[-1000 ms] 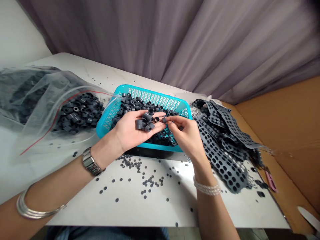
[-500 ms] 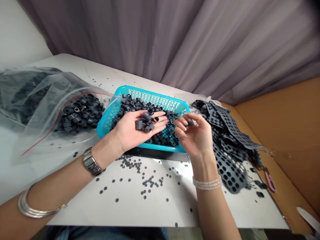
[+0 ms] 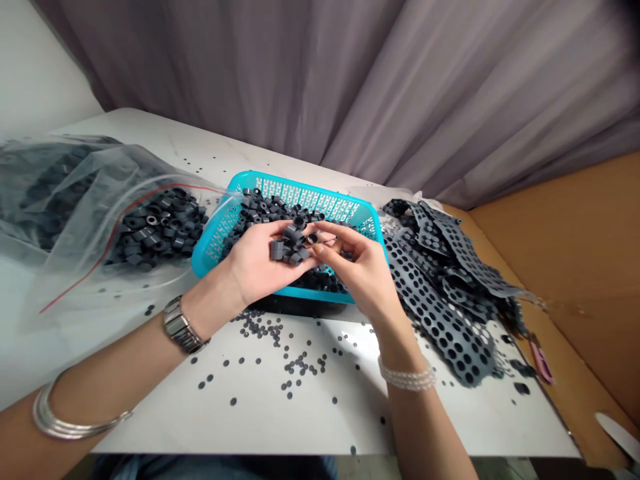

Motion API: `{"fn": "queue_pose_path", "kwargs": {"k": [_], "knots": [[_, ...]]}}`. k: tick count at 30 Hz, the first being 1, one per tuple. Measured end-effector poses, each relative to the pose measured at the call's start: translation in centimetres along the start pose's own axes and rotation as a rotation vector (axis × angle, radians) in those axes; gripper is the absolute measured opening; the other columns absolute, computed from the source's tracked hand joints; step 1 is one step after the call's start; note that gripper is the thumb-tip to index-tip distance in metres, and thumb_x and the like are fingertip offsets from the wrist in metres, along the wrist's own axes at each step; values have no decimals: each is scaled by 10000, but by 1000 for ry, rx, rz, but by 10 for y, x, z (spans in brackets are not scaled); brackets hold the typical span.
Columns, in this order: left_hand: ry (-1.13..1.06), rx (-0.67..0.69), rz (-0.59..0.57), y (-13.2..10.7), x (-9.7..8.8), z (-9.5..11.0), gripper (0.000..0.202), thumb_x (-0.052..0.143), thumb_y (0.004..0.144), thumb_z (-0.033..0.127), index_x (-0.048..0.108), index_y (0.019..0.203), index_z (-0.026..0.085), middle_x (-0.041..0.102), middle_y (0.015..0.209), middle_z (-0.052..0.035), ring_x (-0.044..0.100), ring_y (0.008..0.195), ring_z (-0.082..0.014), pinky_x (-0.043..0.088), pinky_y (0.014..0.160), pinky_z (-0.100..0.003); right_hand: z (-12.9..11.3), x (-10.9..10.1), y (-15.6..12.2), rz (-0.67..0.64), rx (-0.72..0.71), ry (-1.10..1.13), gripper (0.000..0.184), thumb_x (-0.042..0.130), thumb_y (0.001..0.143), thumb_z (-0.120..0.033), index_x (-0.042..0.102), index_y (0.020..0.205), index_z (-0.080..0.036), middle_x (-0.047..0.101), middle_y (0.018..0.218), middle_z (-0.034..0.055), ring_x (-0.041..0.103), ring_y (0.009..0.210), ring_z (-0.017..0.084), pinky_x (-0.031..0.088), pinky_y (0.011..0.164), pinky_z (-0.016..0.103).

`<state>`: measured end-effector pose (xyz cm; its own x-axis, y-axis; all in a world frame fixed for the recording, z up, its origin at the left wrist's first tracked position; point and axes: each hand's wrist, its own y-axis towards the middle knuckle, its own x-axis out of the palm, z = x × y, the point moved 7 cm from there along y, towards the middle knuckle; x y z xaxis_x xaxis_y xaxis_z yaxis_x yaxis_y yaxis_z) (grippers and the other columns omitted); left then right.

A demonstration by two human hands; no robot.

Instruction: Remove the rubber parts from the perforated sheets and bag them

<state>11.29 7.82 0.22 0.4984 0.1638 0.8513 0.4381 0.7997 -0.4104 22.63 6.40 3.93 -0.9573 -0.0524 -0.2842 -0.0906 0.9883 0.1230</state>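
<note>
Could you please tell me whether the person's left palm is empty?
No, several small, dark-grey, hollow cylinders lie on the open left hand.

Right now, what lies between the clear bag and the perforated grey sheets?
In the head view: the blue basket, left hand and right hand above it.

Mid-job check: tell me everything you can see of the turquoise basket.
The turquoise basket is rectangular with rounded corners, a smooth rim and lattice-pierced walls, apparently plastic. It sits upright and open-topped over the white table; something black shows below its front rim. Many short dark-grey tubes lie inside. The clear bag appears to lap its left end. The left hand and right hand are above it, hiding part; whether either touches it, I cannot tell.
</note>
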Motion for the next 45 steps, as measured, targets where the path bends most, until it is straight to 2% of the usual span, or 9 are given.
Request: {"fn": "queue_pose_path", "kwargs": {"k": [5,12,17,25,29,34,37,39,45], "knots": [[-4,-32,-13,0,2,-3,390,365,886,131,521,1236,56,697,1025,-173,687,939,-248,547,890,-418,0,0,2,21,-37,-23,167,656,799,-256,717,937,-187,432,572,-51,346,530,76,313,506,223],[-45,-100,-109,-2,8,-6,496,340,889,159,438,1333,-41,592,1252,-250,549,1207,-320,456,1018,-445,25,-1,2,-61,397,854,175,627,837,-266,586,715,-146,209,508,-110,83,420,32,99,335,152],[-56,-87,-115,-4,9,-5,514,332,890,154,411,1366,-24,543,1333,-231,484,1272,-313,376,1083,-452,23,-3,2,-63,452,1022,150,545,880,-226,589,776,-127,276,499,-103,104,397,26,124,322,132],[-75,-99,-137,-4,9,-5,524,341,893,152,379,1388,-16,516,1366,-222,471,1284,-307,408,1066,-424,23,-9,1,10,424,958,283,441,828,-318,635,769,-120,534,585,15,299,397,50,162,328,167],[-85,-71,-116,-3,7,-4,529,332,881,139,383,1380,-30,543,1332,-227,526,1237,-298,453,1031,-415,25,-7,2,28,377,826,257,565,814,-381,640,756,-142,577,658,13,349,423,46,124,339,175],[-86,-24,-66,1,2,0,509,324,883,116,396,1369,-16,613,1231,-225,673,982,-234,576,815,-329,7,4,0,-26,150,374,176,632,811,-307,701,920,-186,512,606,-39,294,437,48,203,395,201],[-56,-25,-78,5,0,1,500,338,875,92,418,1364,32,632,1211,-203,684,926,-207,581,722,-282,-7,9,-3,-12,8,35,153,641,803,-282,722,878,-176,607,727,5,415,560,84,341,520,231],[-51,-43,-113,7,2,1,491,321,880,98,433,1355,39,627,1216,-206,675,971,-224,578,740,-300,-11,11,-4,1,-22,-76,109,662,780,-259,713,805,-165,596,718,2,414,589,91,354,563,243],[-11,-36,-47,3,2,-1,496,326,894,129,411,1371,24,632,1211,-211,640,1071,-257,559,858,-350,8,7,-2,-16,137,171,156,679,773,-324,656,760,-170,375,539,-67,245,460,55,183,428,227]]}}
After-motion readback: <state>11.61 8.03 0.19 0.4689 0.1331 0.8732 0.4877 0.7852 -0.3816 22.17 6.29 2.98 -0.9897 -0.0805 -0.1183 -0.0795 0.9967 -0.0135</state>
